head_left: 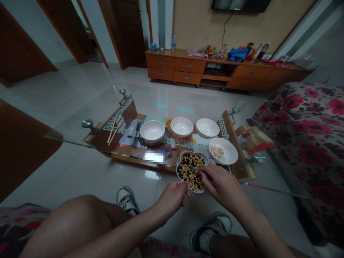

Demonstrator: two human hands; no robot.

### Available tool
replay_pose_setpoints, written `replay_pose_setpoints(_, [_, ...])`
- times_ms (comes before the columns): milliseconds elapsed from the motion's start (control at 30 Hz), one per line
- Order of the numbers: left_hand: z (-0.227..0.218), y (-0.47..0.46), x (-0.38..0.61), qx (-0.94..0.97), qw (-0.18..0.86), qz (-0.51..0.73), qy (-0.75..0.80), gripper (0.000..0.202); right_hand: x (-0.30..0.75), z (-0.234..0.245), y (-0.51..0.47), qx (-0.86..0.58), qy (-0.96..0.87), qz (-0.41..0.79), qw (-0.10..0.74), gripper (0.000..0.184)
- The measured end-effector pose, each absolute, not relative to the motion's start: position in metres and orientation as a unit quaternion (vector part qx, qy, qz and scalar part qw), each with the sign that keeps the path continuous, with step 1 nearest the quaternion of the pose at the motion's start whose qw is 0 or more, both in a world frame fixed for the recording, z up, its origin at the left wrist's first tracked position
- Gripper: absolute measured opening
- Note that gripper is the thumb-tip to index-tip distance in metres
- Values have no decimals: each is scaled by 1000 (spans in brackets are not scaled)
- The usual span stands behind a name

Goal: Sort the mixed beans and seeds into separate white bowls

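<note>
A flower-shaped bowl full of mixed yellow and dark beans sits at the near edge of a glass table. My left hand is curled shut at the bowl's near rim, gripping it. My right hand reaches in from the right, fingertips pinched down among the beans. Just right of it stands a white bowl holding a few pale beans. Three empty white bowls stand in a row behind: left, middle, right.
A pair of chopsticks lies at the table's left. A cardboard box rests by a floral sofa on the right. A wooden TV cabinet lines the far wall. My knees and shoes are below the table edge.
</note>
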State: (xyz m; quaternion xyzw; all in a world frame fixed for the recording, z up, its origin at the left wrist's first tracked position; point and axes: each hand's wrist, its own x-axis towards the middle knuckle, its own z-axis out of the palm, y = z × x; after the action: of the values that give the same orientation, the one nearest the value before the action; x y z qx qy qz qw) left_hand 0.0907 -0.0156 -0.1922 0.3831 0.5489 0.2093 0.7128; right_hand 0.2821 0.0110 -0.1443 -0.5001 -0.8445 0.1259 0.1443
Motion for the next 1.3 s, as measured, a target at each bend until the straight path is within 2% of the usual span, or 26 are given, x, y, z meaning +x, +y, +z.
replay_pose_setpoints(467, [-192, -17, 90, 383, 713, 210, 548, 38, 285, -145, 10, -523, -834, 60, 162, 21])
replay_pose_setpoints(667, [-194, -16, 91, 378, 717, 208, 547, 37, 284, -147, 11, -524, -837, 76, 138, 22])
replay_pose_setpoints(1100, [-192, -15, 91, 383, 712, 202, 553, 39, 284, -148, 11, -502, -850, 67, 145, 23])
replay_pose_setpoints(1300, [-191, -15, 90, 382, 712, 193, 557, 39, 287, -143, 12, -510, -841, 12, 180, 22])
